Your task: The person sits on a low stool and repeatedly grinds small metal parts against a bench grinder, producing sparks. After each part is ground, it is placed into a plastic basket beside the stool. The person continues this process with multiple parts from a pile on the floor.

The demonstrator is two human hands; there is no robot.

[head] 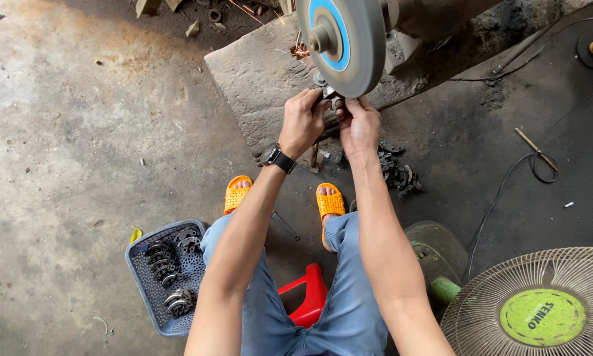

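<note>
near the top centre of the frame, both hands press a small metal part (pixel 327 92) against the lower edge of a grey grinding wheel (pixel 349 39) with a blue ring on its face. the left hand (pixel 303 122), a black wristwatch (pixel 278 158) on its wrist, is closed around the part from the left; the right hand (pixel 358 125) pinches it from the right, fingers curled shut. a few sparks (pixel 301 51) show just left of the wheel. at lower left a grey perforated basket (pixel 145 290) holds curved metal pieces. a dark pile of similar pieces (pixel 398 171) lies right of the hands. a fan (pixel 540 310) fills the lower right corner.
</note>
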